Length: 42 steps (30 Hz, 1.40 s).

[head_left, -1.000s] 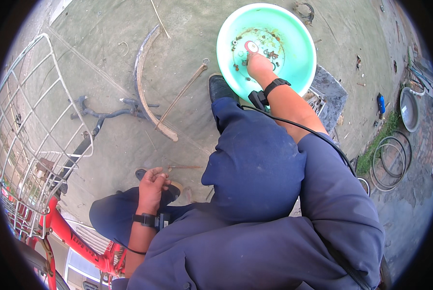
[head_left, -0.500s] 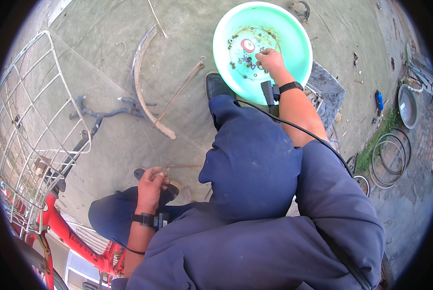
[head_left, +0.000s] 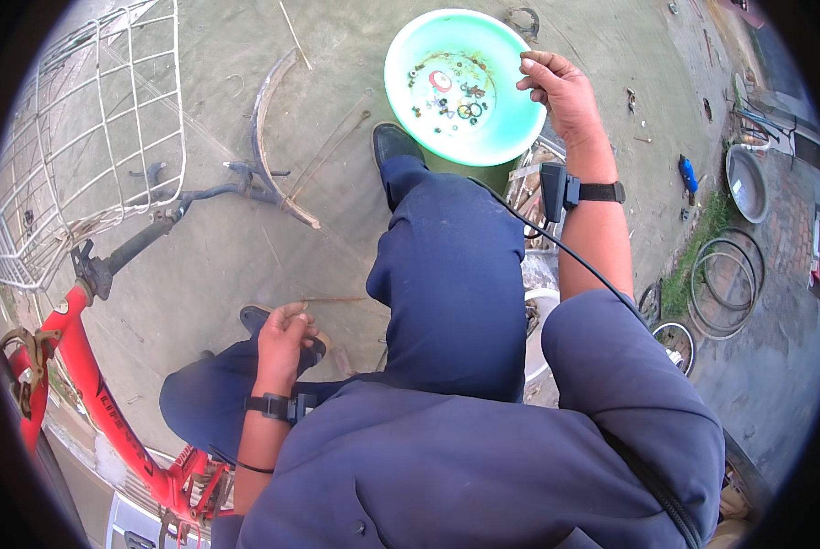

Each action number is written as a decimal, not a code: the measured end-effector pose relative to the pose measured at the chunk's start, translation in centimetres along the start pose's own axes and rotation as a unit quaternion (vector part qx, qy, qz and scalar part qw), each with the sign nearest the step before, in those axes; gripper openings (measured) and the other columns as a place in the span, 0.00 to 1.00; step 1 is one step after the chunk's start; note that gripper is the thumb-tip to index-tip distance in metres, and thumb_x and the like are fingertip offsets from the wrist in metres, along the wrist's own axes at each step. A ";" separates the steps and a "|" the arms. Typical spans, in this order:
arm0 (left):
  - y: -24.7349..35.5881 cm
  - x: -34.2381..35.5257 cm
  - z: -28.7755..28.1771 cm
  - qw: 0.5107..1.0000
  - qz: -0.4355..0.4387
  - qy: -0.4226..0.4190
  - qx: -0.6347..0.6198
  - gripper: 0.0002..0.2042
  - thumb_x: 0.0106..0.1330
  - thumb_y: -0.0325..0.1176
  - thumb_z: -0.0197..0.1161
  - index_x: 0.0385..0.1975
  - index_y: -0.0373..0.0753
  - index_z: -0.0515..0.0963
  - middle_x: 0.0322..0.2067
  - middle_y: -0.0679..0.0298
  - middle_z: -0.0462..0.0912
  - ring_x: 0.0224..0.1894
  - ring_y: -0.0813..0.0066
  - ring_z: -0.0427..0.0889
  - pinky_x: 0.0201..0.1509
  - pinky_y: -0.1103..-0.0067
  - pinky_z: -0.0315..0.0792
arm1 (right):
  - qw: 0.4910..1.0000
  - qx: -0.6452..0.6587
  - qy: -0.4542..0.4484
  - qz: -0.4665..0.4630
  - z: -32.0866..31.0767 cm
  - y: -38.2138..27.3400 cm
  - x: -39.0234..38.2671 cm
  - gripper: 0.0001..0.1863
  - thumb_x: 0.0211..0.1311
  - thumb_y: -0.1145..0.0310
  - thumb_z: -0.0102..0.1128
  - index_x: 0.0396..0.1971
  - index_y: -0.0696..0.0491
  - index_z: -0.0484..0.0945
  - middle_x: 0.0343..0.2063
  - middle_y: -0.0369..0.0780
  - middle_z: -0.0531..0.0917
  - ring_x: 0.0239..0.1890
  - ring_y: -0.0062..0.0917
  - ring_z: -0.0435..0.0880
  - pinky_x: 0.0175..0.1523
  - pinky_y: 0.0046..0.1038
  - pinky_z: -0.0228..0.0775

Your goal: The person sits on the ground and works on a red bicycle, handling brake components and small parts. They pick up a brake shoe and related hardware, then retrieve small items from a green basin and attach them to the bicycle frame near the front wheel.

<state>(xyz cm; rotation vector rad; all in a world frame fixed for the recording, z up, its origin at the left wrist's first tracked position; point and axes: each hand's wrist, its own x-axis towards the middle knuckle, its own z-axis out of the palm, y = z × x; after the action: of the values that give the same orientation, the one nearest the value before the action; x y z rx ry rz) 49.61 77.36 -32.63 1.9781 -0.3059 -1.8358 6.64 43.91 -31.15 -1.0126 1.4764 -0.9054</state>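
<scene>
My right hand (head_left: 561, 87) hovers at the right rim of a light green plastic basin (head_left: 511, 114) that holds several small rings, washers and metal bits. Its fingers are curled together; whether a small part sits between them cannot be made out. My left hand (head_left: 284, 334) rests low by my left knee, fingers closed around a thin rusty metal rod (head_left: 337, 299) that points right across the ground. Both wrists carry black bands, and a cable runs up my right arm.
A red bicycle frame (head_left: 80, 366) with a white wire basket (head_left: 90, 137) lies at the left. A curved mudguard (head_left: 268, 137) and thin rods lie on the concrete. A metal bowl (head_left: 749, 183), tyres and hoops (head_left: 726, 284) sit at the right by grass.
My right hand has lifted out of the middle of the basin and moved to its right rim. My left hand has stayed by my knee.
</scene>
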 end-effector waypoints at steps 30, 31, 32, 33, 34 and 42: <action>3.9 -21.1 -3.8 0.695 0.669 0.259 0.051 0.13 0.62 0.24 0.68 0.46 0.35 0.79 0.47 0.58 0.79 0.46 0.69 0.80 0.47 0.76 0.75 | 0.811 0.270 -0.497 0.151 28.1 -10.2 -34.8 0.13 0.72 0.59 0.59 0.42 0.55 0.82 0.29 0.33 0.84 0.25 0.17 0.80 0.26 0.18 0.64; 3.8 -21.3 -3.8 0.687 0.671 0.272 0.053 0.13 0.62 0.24 0.68 0.46 0.35 0.79 0.47 0.58 0.79 0.45 0.68 0.80 0.47 0.75 0.75 | 0.810 0.264 -0.501 0.152 28.1 -10.2 -35.1 0.13 0.72 0.59 0.60 0.40 0.54 0.82 0.29 0.33 0.84 0.24 0.16 0.80 0.25 0.17 0.63; 3.8 -21.5 -3.9 0.682 0.675 0.274 0.062 0.12 0.61 0.24 0.68 0.45 0.35 0.79 0.47 0.58 0.79 0.45 0.68 0.80 0.47 0.75 0.75 | 0.809 0.258 -0.507 0.150 28.1 -10.2 -35.3 0.12 0.72 0.59 0.60 0.39 0.54 0.83 0.29 0.33 0.84 0.23 0.16 0.79 0.24 0.17 0.62; 3.8 -21.6 -4.0 0.676 0.679 0.276 0.071 0.12 0.61 0.23 0.68 0.44 0.35 0.80 0.46 0.57 0.79 0.46 0.67 0.80 0.47 0.75 0.75 | 0.808 0.255 -0.509 0.150 28.1 -10.2 -35.4 0.12 0.72 0.59 0.60 0.38 0.53 0.83 0.28 0.32 0.84 0.23 0.15 0.79 0.24 0.17 0.62; 3.8 -21.7 -4.0 0.670 0.683 0.278 0.081 0.12 0.60 0.23 0.68 0.44 0.35 0.80 0.46 0.57 0.79 0.46 0.66 0.80 0.48 0.75 0.75 | 0.807 0.252 -0.513 0.148 28.1 -10.1 -35.6 0.12 0.72 0.59 0.60 0.37 0.53 0.83 0.28 0.32 0.83 0.23 0.15 0.79 0.24 0.17 0.61; 3.7 -21.7 -4.6 0.641 0.705 0.280 0.114 0.11 0.59 0.22 0.67 0.41 0.35 0.80 0.41 0.59 0.80 0.41 0.66 0.82 0.45 0.75 0.76 | 0.826 0.187 -0.520 0.110 27.8 -9.9 -35.3 0.13 0.73 0.60 0.59 0.38 0.54 0.84 0.27 0.31 0.82 0.23 0.13 0.77 0.24 0.16 0.61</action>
<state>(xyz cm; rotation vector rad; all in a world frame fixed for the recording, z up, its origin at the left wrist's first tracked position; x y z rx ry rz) 52.41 84.25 -11.36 1.3907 -1.3923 -0.1484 37.45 73.17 -13.47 -0.7917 0.4341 -0.3128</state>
